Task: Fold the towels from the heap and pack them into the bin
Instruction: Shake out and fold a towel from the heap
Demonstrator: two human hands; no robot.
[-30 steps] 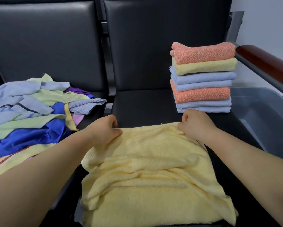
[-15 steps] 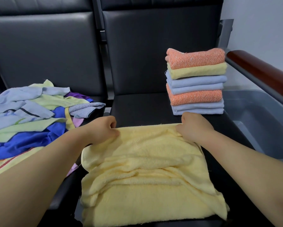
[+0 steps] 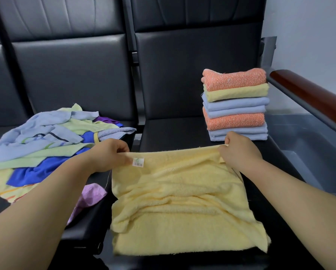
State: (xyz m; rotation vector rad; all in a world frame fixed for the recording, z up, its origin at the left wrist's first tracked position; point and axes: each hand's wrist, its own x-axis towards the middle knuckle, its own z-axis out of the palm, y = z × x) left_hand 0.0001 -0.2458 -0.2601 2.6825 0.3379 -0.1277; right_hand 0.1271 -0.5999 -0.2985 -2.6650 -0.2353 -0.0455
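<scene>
A pale yellow towel (image 3: 178,207) lies rumpled on the black seat in front of me, a small barcode label near its far left corner. My left hand (image 3: 108,152) pinches that far left corner. My right hand (image 3: 239,151) grips the far right corner, and the far edge is lifted a little between them. A heap of unfolded towels (image 3: 46,141), blue, green, grey and yellow, covers the seat to the left. A stack of several folded towels (image 3: 235,104), orange, yellow and light blue, stands at the back right of the seat. The grey bin (image 3: 307,145) sits lower down on the right, beyond the armrest.
A dark red and grey armrest (image 3: 307,98) runs along the right between the seat and the bin. Black seat backs (image 3: 192,61) rise behind. A pink cloth (image 3: 89,197) hangs in the gap between the two seats. A white wall is at the far right.
Both hands have raised the yellow towel's far edge and pulled it taut, which exposes the barcode label. The camera has tilted up slightly.
</scene>
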